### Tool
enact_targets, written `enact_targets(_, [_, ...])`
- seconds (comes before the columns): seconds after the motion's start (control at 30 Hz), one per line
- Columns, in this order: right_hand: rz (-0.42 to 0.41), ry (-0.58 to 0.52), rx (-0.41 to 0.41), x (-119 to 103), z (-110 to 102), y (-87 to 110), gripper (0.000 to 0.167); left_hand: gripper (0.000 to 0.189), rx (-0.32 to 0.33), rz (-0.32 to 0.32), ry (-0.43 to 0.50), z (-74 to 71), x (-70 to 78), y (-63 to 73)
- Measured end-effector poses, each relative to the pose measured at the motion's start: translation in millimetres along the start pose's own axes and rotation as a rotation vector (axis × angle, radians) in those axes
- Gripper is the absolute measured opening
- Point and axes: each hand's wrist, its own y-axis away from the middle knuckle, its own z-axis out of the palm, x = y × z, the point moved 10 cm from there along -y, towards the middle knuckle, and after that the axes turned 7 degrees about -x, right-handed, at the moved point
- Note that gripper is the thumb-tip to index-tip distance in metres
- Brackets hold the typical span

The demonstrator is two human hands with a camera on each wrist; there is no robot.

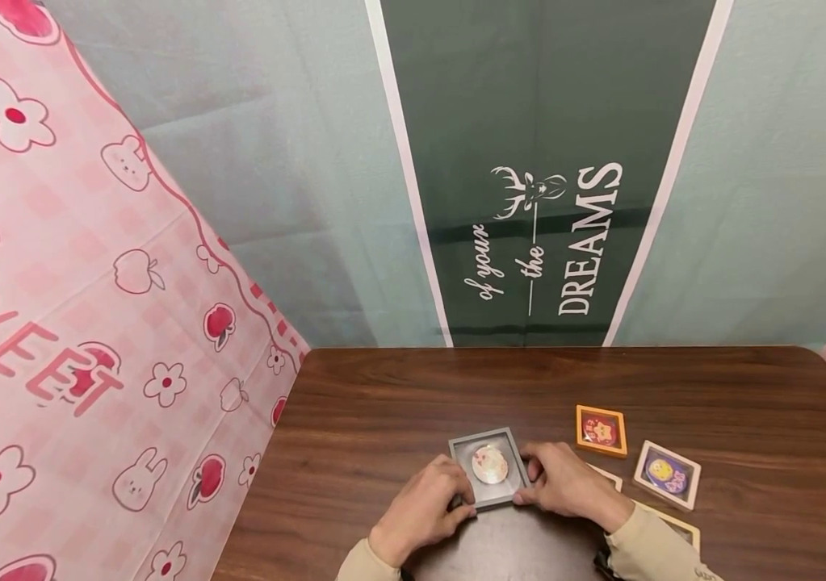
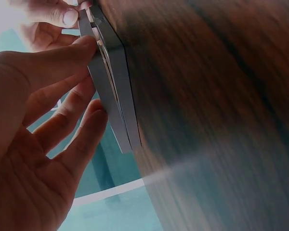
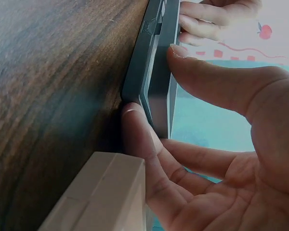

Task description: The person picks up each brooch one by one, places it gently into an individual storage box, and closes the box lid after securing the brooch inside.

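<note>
A square grey display frame (image 1: 481,437) lies at the front middle of the brown table, a round pale badge (image 1: 490,466) with reddish marks behind its clear film. My left hand (image 1: 427,500) holds its left side and near corner, thumb on the near edge. On the opposite side my right hand (image 1: 565,480) grips the edge between thumb and fingers. In the left wrist view a thin seam runs along the side of the frame (image 2: 111,86) between its two halves. The right wrist view shows a fingertip of the right hand (image 3: 216,144) low at the frame's corner, near the tabletop.
Right of my hands lie an orange frame (image 1: 579,428) with a red badge and a white frame (image 1: 640,462) with a purple and yellow one. A yellow frame (image 1: 677,520) and another pale frame (image 1: 607,474) are partly covered by my right arm and hand. Printed cloths hang behind and left.
</note>
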Motion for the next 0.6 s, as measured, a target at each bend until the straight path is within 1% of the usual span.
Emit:
enact_targets(0.2, [0.023,-0.009,0.005,2.4,1.1,-0.6,0.046,0.018,0.014,-0.007,-0.013,0.7,2.0,-0.4])
enact_targets(0.4, [0.063,-0.031,-0.008,4.8,4.2,-0.9,0.046,0.020,0.019,-0.014,-0.002,2.1,4.2,-0.2])
enact_targets(0.6, [0.073,-0.023,-0.006,5.2,3.2,-2.5,0.046,0.021,0.023,-0.012,-0.015,1.1,3.9,-2.0])
